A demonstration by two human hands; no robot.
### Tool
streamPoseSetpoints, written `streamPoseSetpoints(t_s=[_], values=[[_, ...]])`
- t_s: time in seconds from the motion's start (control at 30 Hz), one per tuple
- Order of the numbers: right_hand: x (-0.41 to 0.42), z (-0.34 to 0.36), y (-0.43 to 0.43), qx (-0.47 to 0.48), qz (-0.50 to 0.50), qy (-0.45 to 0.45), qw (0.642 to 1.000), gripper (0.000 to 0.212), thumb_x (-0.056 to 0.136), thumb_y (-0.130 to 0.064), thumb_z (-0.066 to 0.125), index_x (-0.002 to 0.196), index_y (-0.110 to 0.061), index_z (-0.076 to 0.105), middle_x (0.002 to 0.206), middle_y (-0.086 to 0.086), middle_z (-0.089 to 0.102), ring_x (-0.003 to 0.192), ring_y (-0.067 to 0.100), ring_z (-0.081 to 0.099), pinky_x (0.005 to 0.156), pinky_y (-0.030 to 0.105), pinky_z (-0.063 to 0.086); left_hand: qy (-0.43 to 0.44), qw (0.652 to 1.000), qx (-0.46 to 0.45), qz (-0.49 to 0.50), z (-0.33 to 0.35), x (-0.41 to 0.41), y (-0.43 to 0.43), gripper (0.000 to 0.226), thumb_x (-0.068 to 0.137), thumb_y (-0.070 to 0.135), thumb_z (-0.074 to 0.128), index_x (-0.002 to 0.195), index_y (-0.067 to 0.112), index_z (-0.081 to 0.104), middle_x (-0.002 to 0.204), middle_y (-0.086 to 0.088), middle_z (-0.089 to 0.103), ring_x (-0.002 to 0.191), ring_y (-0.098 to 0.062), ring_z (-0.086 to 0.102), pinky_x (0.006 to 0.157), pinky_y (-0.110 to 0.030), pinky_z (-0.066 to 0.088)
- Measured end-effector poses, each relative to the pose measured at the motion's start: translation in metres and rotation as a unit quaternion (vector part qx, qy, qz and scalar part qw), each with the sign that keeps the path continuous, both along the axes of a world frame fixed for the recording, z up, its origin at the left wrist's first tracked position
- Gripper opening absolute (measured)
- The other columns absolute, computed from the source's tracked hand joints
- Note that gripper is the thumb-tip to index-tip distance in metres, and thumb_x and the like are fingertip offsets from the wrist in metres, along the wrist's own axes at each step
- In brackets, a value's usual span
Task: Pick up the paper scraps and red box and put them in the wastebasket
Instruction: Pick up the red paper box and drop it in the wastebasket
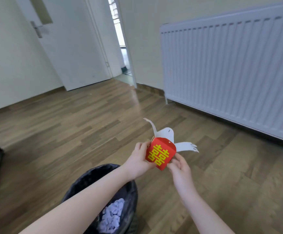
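Scraps (111,217) are already lying in the wastebasket (132,191), and you are gripping the red box (160,153) between left hand (138,162) and right hand (179,166), needing to drop it in.

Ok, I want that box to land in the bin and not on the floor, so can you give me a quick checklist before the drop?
1. Box held: ok. Left hand and right hand both grip the red box.
2. Box over the wastebasket: not ok. It is held beyond the rim, above the wooden floor.
3. Box closed: not ok. Its white flaps stick out open.
4. Room in the wastebasket: ok. The paper scraps lie low inside.
5. Scraps left on the floor: cannot tell. None show, but the arms hide part of it.
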State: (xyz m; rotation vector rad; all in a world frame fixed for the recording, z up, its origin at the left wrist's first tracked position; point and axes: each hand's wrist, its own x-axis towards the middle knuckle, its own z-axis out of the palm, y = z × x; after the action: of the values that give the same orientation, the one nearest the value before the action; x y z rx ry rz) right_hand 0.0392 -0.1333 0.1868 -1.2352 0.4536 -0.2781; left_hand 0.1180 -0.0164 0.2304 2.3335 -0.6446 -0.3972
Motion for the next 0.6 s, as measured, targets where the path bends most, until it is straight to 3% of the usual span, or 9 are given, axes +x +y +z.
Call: streamPoseSetpoints(t_s=[0.13, 0.2, 0.33, 0.43, 0.6], values=[[0.021, 0.025, 0.051, -0.058, 0.084, -0.035, 0.994, 0.042, 0.087, 0.000, 0.048, 0.119, -0.027, 0.046, 0.098, -0.017, 0.061, 0.077, -0.020, 0.059, 0.065, 0.004, 0.046, -0.040, 0.996, -0.047, 0.063, 0.022, -0.001, 0.068, 0.076, 0.069, 0.025, 0.064, 0.137, 0.015, 0.031, 0.122, 0.002, 0.034, 0.116, -0.010, 0.041, 0.099, -0.021, 0.031], [0.029, 0.026, 0.077, -0.079, 0.116, -0.038, 0.989, 0.042, 0.088, -0.002, 0.049, 0.123, -0.024, 0.046, 0.097, -0.019, 0.059, 0.076, -0.023, 0.057, 0.062, 0.000, 0.044, -0.048, 0.993, -0.056, 0.094, 0.020, -0.003, 0.101, 0.080, 0.067, 0.026, 0.062, 0.139, 0.015, 0.029, 0.123, 0.002, 0.034, 0.118, -0.010, 0.040, 0.102, -0.024, 0.035], [0.034, 0.017, 0.117, -0.103, 0.165, -0.022, 0.981, 0.047, 0.087, -0.003, 0.048, 0.131, -0.020, 0.045, 0.111, -0.010, 0.060, 0.088, -0.014, 0.055, 0.068, 0.008, 0.046, -0.032, 0.988, -0.061, 0.140, 0.000, -0.010, 0.147, 0.077, 0.070, 0.024, 0.062, 0.138, 0.017, 0.027, 0.126, 0.003, 0.033, 0.121, -0.011, 0.039, 0.104, -0.027, 0.035], [0.033, 0.001, 0.142, -0.118, 0.195, 0.000, 0.974, 0.048, 0.087, -0.003, 0.047, 0.133, -0.017, 0.044, 0.120, -0.004, 0.059, 0.100, -0.002, 0.056, 0.084, 0.017, 0.044, -0.005, 0.984, -0.059, 0.166, -0.024, -0.018, 0.177, 0.071, 0.075, 0.019, 0.064, 0.136, 0.018, 0.027, 0.127, 0.002, 0.034, 0.121, -0.012, 0.040, 0.105, -0.029, 0.035], [0.026, -0.029, 0.167, -0.166, 0.249, 0.057, 0.952, 0.047, 0.089, -0.008, 0.047, 0.134, -0.019, 0.042, 0.120, -0.002, 0.055, 0.115, 0.014, 0.053, 0.094, 0.027, 0.043, 0.063, 0.981, -0.024, 0.179, -0.060, -0.032, 0.211, 0.072, 0.068, 0.034, 0.062, 0.132, 0.025, 0.030, 0.129, -0.001, 0.040, 0.121, -0.014, 0.045, 0.107, -0.038, 0.039]])
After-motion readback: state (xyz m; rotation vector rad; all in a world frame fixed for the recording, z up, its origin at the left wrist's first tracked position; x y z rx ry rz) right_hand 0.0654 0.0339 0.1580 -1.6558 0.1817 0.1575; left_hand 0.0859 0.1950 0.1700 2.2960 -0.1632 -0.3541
